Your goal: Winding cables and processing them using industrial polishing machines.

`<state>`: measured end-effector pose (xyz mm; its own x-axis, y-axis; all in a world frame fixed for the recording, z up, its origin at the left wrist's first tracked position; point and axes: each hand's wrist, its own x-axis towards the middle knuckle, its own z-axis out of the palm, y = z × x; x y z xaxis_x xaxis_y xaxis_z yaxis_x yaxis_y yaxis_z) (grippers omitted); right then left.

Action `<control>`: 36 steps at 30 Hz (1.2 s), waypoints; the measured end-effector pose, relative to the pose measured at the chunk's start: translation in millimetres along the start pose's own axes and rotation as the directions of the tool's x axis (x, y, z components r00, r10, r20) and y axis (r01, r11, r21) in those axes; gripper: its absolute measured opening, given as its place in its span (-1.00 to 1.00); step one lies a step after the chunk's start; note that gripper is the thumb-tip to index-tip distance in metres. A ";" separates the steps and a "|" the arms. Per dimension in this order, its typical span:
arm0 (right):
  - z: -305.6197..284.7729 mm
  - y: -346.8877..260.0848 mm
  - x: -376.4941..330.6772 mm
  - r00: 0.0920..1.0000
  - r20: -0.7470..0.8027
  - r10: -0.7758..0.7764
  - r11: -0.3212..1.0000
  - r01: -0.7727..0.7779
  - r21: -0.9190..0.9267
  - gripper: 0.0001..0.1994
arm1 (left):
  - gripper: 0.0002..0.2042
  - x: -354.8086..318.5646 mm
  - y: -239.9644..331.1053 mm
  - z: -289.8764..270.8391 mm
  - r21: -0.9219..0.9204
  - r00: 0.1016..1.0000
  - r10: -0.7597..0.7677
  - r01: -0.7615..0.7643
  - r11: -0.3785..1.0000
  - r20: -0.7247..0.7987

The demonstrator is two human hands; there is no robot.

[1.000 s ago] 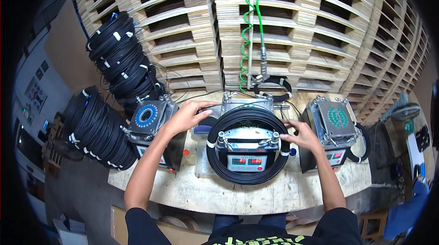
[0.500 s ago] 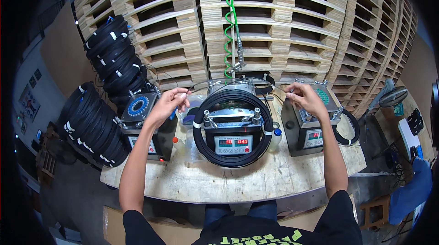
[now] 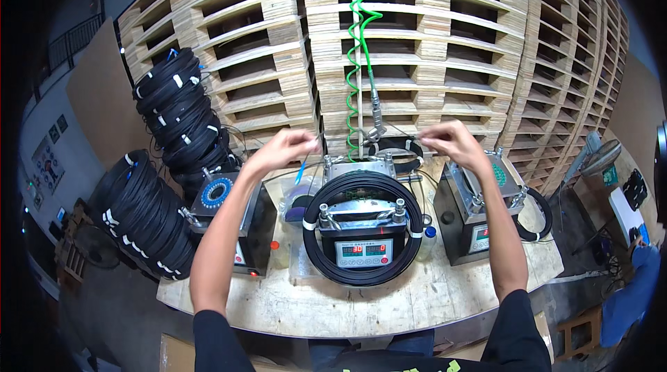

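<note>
Nearest the camera, both forearms rise from the lower edge over a worn wooden bench (image 3: 292, 306). At the bench's middle sits a dark winding machine (image 3: 363, 233) with a small panel of red digits on its front, and a black cable coil (image 3: 361, 276) is looped around it, bound at points with white ties. To its left stands a second machine (image 3: 233, 222) with a blue ringed disc on top; to its right a third machine (image 3: 479, 216), a smaller black loop hanging at its far side. Above the central machine both hands are raised. The left hand (image 3: 281, 148) is pinched narrow, fingertips together on what looks like a thin strand; the right hand (image 3: 448, 141) is likewise closed to a pinch on the same fine line, which is too thin to trace between them with certainty. The hands are well apart, level with each other, clear of the coil below. Between them hangs a green spiral air hose (image 3: 360, 38) ending in a metal fitting just above the machine. Left of the bench, finished black cable coils (image 3: 142, 222) are stacked in two heaps. Behind everything rise stacked wooden pallets (image 3: 431, 59). A person in blue is at the far right edge (image 3: 629, 288).
</note>
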<state>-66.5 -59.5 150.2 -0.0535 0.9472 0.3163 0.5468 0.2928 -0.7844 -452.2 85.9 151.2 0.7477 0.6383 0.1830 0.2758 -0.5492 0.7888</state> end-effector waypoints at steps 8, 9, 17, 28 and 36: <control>28.0 -14.1 57.1 0.975 -0.008 -0.220 0.942 0.210 -0.263 -0.83 | -0.75 52.9 12.8 3.6 0.515 0.734 0.442 -0.148 0.845 -0.515; 23.8 -11.1 55.9 0.981 -0.004 -0.193 0.936 0.183 -0.300 -0.83 | -0.76 52.5 13.5 3.0 0.577 0.733 0.477 -0.141 0.804 -0.485; 55.8 -43.3 84.0 0.799 -0.078 -0.597 0.733 0.503 -0.458 -0.87 | -0.69 87.8 55.8 31.1 0.202 0.963 0.224 -0.191 0.960 -0.153; 47.7 -58.0 86.0 0.822 -0.093 -0.562 0.758 0.467 -0.456 -0.85 | -0.40 66.9 45.1 24.7 -0.349 0.993 0.059 -0.020 0.937 0.101; 56.6 -69.1 75.6 0.808 -0.103 -0.581 0.770 0.504 -0.393 -0.87 | -0.14 60.8 28.1 56.5 -0.942 0.976 0.214 -0.048 0.332 0.026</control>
<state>-155.6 -0.8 198.1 -0.2750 0.5815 0.7657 0.7219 0.6509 -0.2350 -364.8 78.8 151.3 0.8047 0.4919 0.3325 -0.5133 0.2951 0.8058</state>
